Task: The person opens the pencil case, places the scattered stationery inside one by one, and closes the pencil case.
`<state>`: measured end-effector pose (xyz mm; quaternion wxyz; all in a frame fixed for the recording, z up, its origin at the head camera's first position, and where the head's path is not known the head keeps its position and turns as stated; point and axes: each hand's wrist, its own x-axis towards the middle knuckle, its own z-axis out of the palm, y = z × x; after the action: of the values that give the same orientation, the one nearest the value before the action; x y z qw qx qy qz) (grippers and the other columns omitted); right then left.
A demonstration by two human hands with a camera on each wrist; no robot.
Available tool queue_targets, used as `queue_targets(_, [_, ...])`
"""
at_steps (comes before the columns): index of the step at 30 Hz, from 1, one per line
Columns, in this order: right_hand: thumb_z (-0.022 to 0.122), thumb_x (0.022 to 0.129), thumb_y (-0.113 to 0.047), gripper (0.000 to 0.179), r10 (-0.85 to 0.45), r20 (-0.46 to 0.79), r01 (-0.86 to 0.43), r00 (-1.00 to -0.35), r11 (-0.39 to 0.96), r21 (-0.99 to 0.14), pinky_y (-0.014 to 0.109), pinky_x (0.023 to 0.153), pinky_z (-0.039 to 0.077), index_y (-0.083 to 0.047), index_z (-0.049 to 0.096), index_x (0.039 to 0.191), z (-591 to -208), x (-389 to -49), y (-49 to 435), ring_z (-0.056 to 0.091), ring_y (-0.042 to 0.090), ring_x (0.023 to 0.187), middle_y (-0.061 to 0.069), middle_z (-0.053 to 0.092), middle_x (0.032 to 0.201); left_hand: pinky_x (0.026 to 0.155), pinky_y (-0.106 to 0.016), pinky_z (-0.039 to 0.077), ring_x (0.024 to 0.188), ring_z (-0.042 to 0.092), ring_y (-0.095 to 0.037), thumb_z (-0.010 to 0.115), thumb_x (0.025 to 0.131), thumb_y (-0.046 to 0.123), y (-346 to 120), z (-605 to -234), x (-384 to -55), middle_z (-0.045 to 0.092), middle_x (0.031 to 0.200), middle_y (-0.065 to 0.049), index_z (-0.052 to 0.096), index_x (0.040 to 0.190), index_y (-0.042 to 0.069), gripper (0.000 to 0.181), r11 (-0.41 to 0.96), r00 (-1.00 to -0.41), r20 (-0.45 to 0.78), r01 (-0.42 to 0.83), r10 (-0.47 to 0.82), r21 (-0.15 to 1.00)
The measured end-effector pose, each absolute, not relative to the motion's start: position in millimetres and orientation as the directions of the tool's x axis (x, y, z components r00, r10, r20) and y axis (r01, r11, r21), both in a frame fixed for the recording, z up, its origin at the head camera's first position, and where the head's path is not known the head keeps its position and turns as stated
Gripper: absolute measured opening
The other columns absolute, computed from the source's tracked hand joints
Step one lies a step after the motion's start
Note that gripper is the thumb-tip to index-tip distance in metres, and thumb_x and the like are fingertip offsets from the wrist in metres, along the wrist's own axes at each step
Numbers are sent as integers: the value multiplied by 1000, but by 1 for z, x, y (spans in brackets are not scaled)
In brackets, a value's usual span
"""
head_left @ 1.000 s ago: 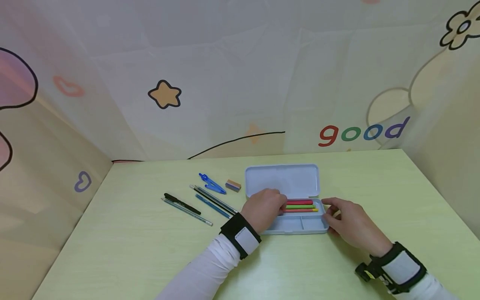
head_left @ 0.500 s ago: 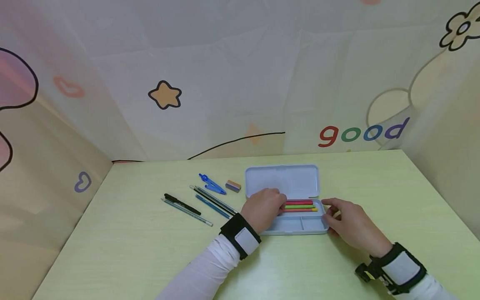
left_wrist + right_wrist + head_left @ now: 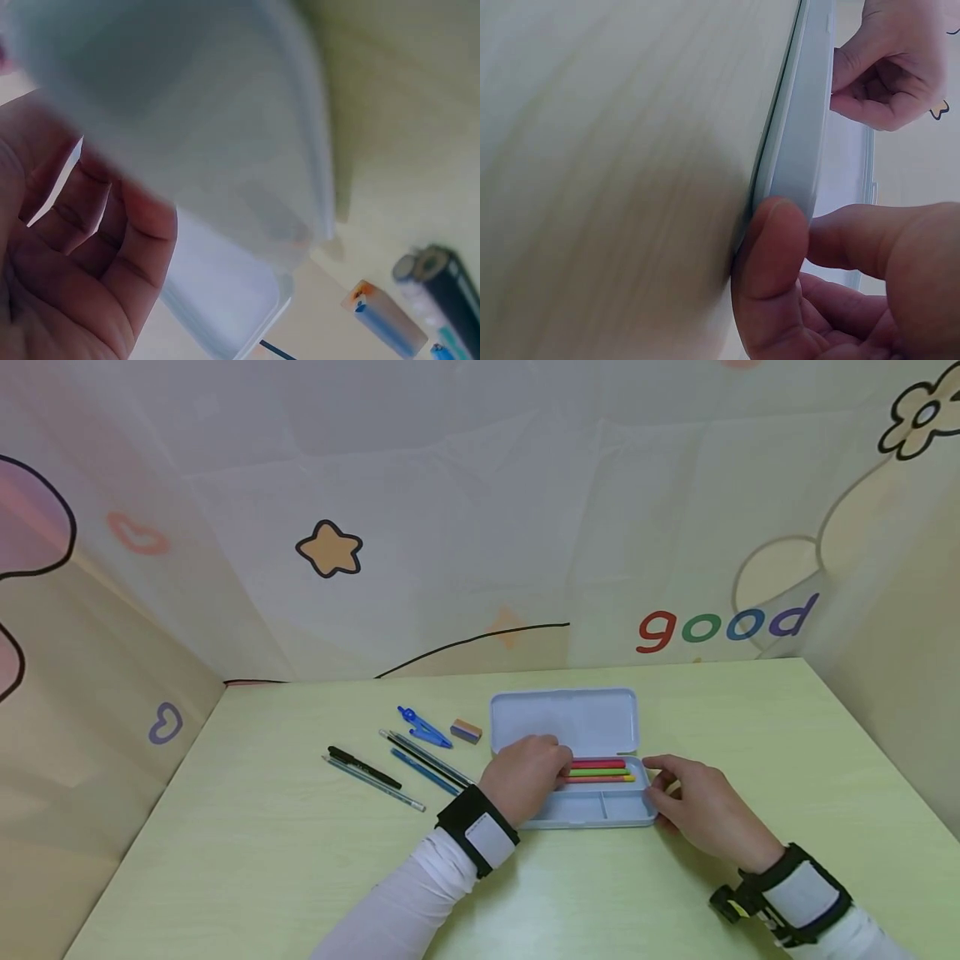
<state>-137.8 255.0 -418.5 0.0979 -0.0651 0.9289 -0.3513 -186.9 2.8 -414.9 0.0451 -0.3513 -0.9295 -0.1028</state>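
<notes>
A pale blue pencil case (image 3: pixel 573 812) lies with its lid folded back on the table. Three pencils, red, green and orange-red (image 3: pixel 600 773), sit side by side in its long rear compartment. My left hand (image 3: pixel 527 781) reaches in from the left with curled fingers over the pencils' left ends; its fingertips are hidden behind the case wall. Seen from the right wrist, thumb and index of that left hand (image 3: pixel 892 71) come together at the rim. My right hand (image 3: pixel 705 806) pinches the case's right end, its thumb (image 3: pixel 776 247) along the outer wall.
Left of the case lie a blue compass (image 3: pixel 425 727), an eraser (image 3: pixel 467 732), several pencils (image 3: pixel 431 758), a blue pen (image 3: pixel 425 772), a black pen (image 3: pixel 365 767) and another pencil (image 3: pixel 373 783). The two front compartments (image 3: pixel 630 806) face me. A printed cloth (image 3: pixel 480 543) hangs behind the table.
My left hand and wrist shift very slightly left, baring a little more of the pencils. The right hand and the case stay in place.
</notes>
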Motion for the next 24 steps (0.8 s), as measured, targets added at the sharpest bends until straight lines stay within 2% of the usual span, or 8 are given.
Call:
queue_targets(13, [68, 103, -9, 49, -192, -135, -54, -972, 741, -670, 25, 56, 49, 10, 52, 145, -418, -137, 255, 60, 18, 70, 10, 63, 101, 72, -20, 53, 82, 64, -11, 86, 93, 22, -5, -404, -184, 70, 92, 4, 79, 102, 16, 13, 725, -735, 181, 677, 654, 126])
queue_targets(24, [69, 103, -10, 49, -186, -150, -43, -971, 754, -656, 26, 57, 52, 10, 52, 146, -419, -138, 255, 60, 18, 71, 11, 64, 102, 77, -24, 56, 89, 66, -16, 84, 94, 23, -29, -393, -178, 70, 99, 1, 77, 107, 14, 17, 738, -752, 181, 658, 634, 150])
